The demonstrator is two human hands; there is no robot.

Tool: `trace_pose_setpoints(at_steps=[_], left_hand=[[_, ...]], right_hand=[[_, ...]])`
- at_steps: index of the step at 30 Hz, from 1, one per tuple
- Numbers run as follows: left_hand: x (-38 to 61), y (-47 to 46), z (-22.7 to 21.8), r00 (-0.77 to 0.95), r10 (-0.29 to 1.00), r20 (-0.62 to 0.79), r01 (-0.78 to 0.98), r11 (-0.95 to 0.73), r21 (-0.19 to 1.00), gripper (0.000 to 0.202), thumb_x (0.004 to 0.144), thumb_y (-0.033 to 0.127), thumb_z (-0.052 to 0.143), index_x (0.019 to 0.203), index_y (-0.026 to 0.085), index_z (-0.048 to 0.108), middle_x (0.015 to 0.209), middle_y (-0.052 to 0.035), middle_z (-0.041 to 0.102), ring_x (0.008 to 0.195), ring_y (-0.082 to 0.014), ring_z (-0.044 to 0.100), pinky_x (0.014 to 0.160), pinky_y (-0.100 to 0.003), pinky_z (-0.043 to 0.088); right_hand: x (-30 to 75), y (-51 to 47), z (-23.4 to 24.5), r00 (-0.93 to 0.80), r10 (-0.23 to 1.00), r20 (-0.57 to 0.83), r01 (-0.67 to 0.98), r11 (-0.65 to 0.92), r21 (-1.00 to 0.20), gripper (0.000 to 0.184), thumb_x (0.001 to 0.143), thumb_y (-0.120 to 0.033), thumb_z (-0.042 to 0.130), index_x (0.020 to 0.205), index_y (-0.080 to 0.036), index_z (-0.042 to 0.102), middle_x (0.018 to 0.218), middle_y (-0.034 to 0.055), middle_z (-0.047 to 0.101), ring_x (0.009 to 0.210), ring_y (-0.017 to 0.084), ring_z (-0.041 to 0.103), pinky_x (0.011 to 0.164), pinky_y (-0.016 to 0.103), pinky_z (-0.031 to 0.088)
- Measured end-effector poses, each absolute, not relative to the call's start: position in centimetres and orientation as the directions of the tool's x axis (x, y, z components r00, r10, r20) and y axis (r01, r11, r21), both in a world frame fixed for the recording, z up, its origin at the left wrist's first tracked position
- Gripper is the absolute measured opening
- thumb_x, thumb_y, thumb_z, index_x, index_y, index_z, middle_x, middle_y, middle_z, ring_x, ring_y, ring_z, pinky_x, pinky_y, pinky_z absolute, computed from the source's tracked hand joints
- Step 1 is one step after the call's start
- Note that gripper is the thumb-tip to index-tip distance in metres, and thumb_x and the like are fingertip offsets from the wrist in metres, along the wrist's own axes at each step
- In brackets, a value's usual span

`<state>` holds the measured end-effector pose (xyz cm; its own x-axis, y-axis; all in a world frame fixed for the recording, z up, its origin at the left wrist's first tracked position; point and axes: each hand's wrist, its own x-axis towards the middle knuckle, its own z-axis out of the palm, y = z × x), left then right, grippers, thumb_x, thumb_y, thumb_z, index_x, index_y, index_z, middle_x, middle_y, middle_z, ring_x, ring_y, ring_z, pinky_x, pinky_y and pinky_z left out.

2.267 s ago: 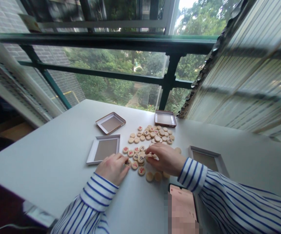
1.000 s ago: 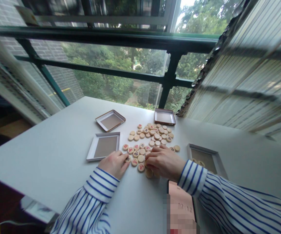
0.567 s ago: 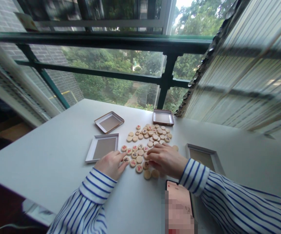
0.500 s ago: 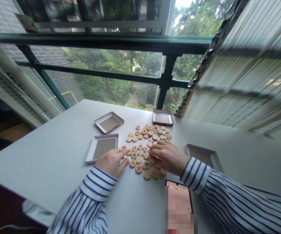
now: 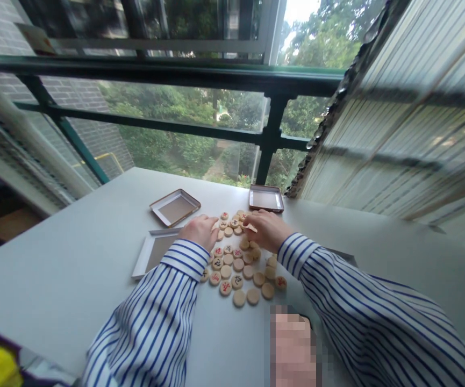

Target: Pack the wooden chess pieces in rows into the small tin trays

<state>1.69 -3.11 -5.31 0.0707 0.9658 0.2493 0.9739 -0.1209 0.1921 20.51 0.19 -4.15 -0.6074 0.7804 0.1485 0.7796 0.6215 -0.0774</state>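
Note:
Many round wooden Chinese chess pieces [image 5: 238, 264] lie spread over the white table [image 5: 74, 274], some with red or black characters facing up and others blank side up. My left hand [image 5: 200, 232] rests at the left edge of the far cluster, fingers and thumb apart beside the pieces there. Across that cluster, my right hand [image 5: 267, 230] reaches over its right side with fingers bent and spread, hiding several pieces beneath. Fingertips of both hands are at or touching pieces, and I see none lifted. A nearer group of pieces lies below my hands.
Shallow box parts stand around the pieces: one tray [image 5: 162, 208] at far left, one [image 5: 266, 209] at the back, one [image 5: 139, 260] partly behind my left hand, one [image 5: 347, 256] mostly behind my right sleeve. A blurred phone [image 5: 294, 344] lies in front. Railing and window stand beyond.
Both hands have moved away from me, from the nearer group of pieces to the far cluster. Some pieces on the right of the nearer group are now uncovered. The view has shifted slightly.

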Motion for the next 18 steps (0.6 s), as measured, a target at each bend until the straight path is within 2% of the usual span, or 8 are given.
trace_pose_setpoints(at_steps=[6, 10, 13, 18], left_hand=[[0.7, -3.0, -6.1, 0.023, 0.959, 0.282, 0.973, -0.086, 0.213, 0.03, 0.078, 0.026, 0.047, 0.104, 0.018, 0.061, 0.095, -0.0061, 0.064, 0.079, -0.0173, 0.059, 0.075, -0.027, 0.045], [0.3, -3.0, -6.4, 0.017, 0.958, 0.285, 0.972, -0.083, 0.219, 0.03, 0.078, 0.026, 0.046, 0.103, 0.018, 0.061, 0.093, -0.0063, 0.064, 0.08, -0.0175, 0.058, 0.077, -0.028, 0.045], [-0.2, -3.1, -6.6, -0.001, 0.957, 0.292, 0.971, -0.068, 0.227, 0.03, 0.078, 0.026, 0.046, 0.104, 0.017, 0.061, 0.093, -0.0065, 0.064, 0.082, -0.0181, 0.058, 0.077, -0.028, 0.045], [-0.5, -3.3, -6.5, -0.01, 0.957, 0.288, 0.97, -0.06, 0.234, 0.03, 0.079, 0.026, 0.046, 0.104, 0.017, 0.06, 0.092, -0.0068, 0.064, 0.079, -0.0178, 0.058, 0.075, -0.028, 0.045]], right_hand=[[18.1, 1.8, -4.3, -0.648, 0.759, 0.064, 0.761, 0.648, 0.013, 0.021, 0.081, -0.029, 0.047, 0.094, -0.019, 0.061, 0.094, 0.0063, 0.064, 0.089, 0.02, 0.05, 0.071, 0.03, 0.032], [17.5, 2.1, -4.6, -0.653, 0.755, 0.049, 0.757, 0.65, 0.064, 0.019, 0.082, -0.03, 0.046, 0.086, -0.02, 0.061, 0.09, 0.0052, 0.065, 0.087, 0.02, 0.05, 0.068, 0.03, 0.031], [17.3, 2.2, -4.6, -0.654, 0.756, 0.044, 0.756, 0.649, 0.079, 0.02, 0.082, -0.03, 0.045, 0.082, -0.02, 0.062, 0.089, 0.0058, 0.065, 0.085, 0.019, 0.05, 0.068, 0.03, 0.031], [17.2, 2.7, -4.5, -0.647, 0.762, 0.002, 0.761, 0.646, 0.069, 0.018, 0.081, -0.028, 0.047, 0.085, -0.02, 0.063, 0.09, 0.0058, 0.065, 0.085, 0.019, 0.051, 0.069, 0.028, 0.032]])
